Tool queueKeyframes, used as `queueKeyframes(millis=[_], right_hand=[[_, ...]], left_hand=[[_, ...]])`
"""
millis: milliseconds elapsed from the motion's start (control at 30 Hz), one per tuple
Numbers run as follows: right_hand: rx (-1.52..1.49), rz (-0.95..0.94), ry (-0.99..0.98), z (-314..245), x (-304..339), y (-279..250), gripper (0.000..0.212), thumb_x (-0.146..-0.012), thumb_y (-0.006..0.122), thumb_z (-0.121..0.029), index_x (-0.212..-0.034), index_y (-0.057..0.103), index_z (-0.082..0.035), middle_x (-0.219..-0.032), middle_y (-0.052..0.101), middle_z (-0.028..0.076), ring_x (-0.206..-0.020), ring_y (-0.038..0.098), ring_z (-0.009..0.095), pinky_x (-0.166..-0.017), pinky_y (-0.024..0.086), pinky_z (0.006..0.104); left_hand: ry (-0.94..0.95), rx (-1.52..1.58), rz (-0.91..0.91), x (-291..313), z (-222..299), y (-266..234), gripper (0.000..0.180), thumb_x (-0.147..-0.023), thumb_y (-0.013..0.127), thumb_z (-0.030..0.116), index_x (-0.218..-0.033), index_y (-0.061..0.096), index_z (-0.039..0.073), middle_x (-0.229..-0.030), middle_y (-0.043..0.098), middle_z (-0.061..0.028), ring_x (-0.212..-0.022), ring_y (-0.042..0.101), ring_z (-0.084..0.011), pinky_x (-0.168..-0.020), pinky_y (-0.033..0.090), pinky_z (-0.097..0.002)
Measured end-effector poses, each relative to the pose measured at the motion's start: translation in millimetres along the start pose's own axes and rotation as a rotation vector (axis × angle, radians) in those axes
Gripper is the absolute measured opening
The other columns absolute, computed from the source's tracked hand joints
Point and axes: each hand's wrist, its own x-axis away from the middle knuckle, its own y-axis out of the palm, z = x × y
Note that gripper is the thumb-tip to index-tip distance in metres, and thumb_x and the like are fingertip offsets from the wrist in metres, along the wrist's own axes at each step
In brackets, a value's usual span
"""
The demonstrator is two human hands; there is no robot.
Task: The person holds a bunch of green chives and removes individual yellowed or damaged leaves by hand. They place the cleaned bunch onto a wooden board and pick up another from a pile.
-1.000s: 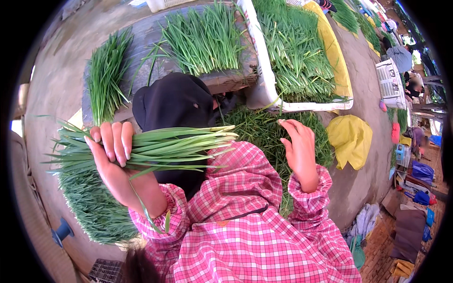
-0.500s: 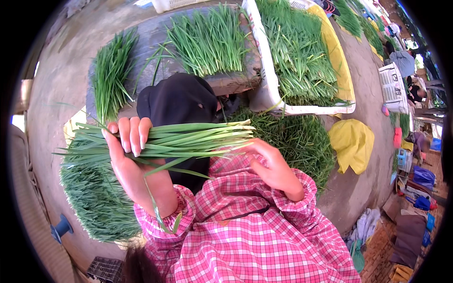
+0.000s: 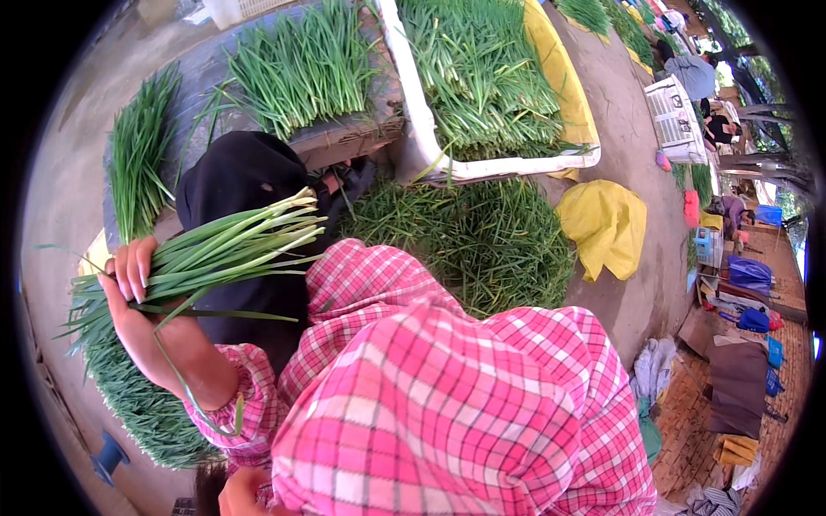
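Note:
My left hand (image 3: 148,325) is wrapped round a bunch of green chives (image 3: 237,248), held sideways above my dark-clothed knee (image 3: 241,172). Its pale cut ends point right and up, while the leaf tips spread left past my fingers. One long leaf dangles along my wrist. My right forearm, in a pink checked sleeve, folds across my body. Only part of my right hand (image 3: 243,492) shows at the lower edge, and its fingers are mostly out of sight. Under my left arm lies a large pile of chives (image 3: 151,413).
Ahead, a low dark board (image 3: 198,82) carries chive bundles (image 3: 301,69). Right of it stands a white crate (image 3: 413,95) packed with chives and lined in yellow. A heap of loose leaves (image 3: 465,241) lies before me, beside a yellow sack (image 3: 604,225). A white basket (image 3: 675,120) stands farther right.
My right hand has left the cut ends of the chives and swung down to the lower edge. My left hand keeps its grip; the view has shifted, so things appear farther left.

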Motion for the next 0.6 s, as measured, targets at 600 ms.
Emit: queueKeyframes(millis=[600], right_hand=[[0.336, 0.127, 0.221, -24, 5, -28, 0.026, -0.059, 0.049, -0.024, -0.068, 0.056, -0.001, -0.068, 0.054, 0.011, -0.072, 0.050, 0.022, -0.071, 0.041, 0.0318]], left_hand=[[0.044, -0.065, 0.032, 5, -13, 16, 0.016, -0.088, 0.035, 0.016, -0.076, 0.034, 0.005, -0.058, 0.026, 0.0004, -0.050, 0.027, -0.0088, -0.052, 0.028, -0.0223]])
